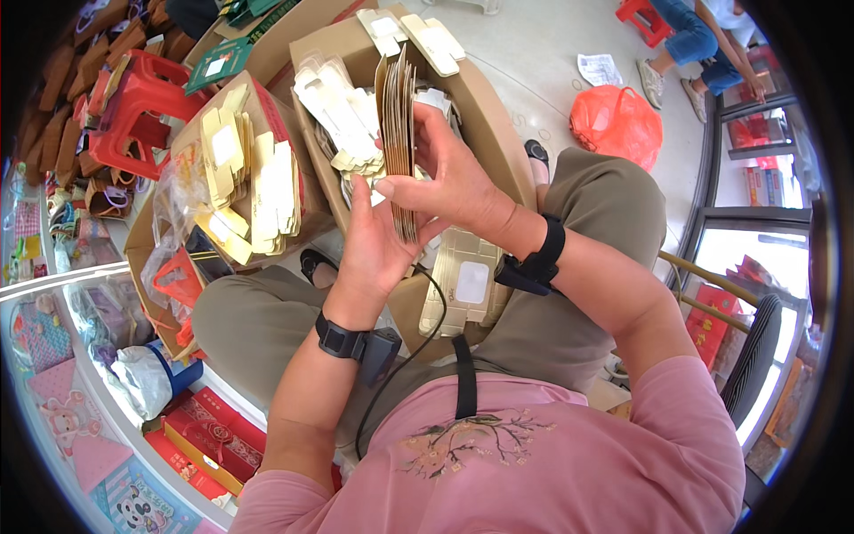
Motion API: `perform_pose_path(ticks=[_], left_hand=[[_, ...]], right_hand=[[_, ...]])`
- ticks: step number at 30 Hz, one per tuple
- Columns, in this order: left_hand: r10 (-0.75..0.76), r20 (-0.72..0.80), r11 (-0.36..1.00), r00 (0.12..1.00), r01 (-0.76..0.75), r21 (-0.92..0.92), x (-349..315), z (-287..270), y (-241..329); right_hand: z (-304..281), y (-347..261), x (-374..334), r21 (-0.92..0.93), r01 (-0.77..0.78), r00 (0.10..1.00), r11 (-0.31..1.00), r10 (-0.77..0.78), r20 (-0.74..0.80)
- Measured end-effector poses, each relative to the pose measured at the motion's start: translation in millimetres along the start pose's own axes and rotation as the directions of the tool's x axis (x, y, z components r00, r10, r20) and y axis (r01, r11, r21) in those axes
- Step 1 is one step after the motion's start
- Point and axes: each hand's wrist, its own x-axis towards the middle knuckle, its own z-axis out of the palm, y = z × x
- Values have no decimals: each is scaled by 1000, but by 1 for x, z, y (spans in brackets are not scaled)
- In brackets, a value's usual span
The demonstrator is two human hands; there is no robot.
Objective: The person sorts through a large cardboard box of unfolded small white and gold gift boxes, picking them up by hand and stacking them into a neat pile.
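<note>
Cardboard stack stands upright (on edge).

The lower end of the stack of flat cartons sinks behind the left hand, so its bottom edge can't be seen. The right hand covers the stack's far face. The print on the flat cartons is too small to make out. At the top right, a seated person is cut off above the knees.
</note>
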Motion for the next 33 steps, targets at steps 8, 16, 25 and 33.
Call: perform_pose_path(ticks=[8, 16, 25, 33], left_hand=[[72, -18, 996, 997, -71, 51, -1, 11, 2], [150, -2, 936, 989, -141, 321, 0, -2, 6], [348, 70, 610, 935, -282, 741, -3, -11, -7], [215, -51, 666, 975, -108, 738, -6, -7, 2]], right_hand=[[0, 11, -3, -39, -35, 999, 999, 34, -11], [3, 13, -3, 41, -194, 981, 980, 195, -7], [1, 26, -5, 193, -299, 952, 934, 305, 0], [-2, 25, -11, 262, -410, 911, 873, 402, 87]])
